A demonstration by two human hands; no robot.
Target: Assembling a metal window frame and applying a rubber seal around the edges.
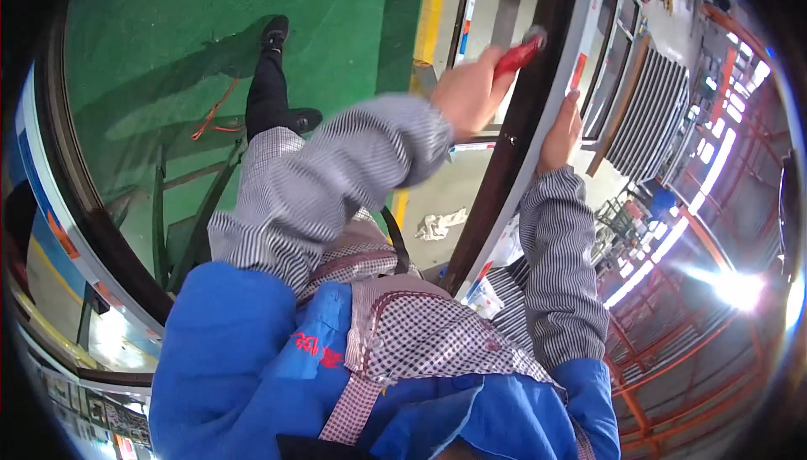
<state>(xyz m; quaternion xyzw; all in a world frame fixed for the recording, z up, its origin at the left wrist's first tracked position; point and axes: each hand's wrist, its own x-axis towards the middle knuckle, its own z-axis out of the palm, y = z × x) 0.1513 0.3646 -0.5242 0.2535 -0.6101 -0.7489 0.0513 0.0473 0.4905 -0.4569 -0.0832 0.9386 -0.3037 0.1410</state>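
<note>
My left hand is closed around a red hand tool with a rounded grey tip. The tip meets the dark brown face of a long frame bar, which has a pale outer side with coloured film on it. Farther along the arm, the grey striped sleeve is blurred. On the bar's pale outer edge lies my right hand, with one finger stretched along it and the others partly hidden. It grips the edge just right of the tool.
Another dark frame curves along the left. A dark metal stand and an orange cord are on the green floor. A crumpled white cloth lies beyond the bar. Stacked striped profiles are at the right.
</note>
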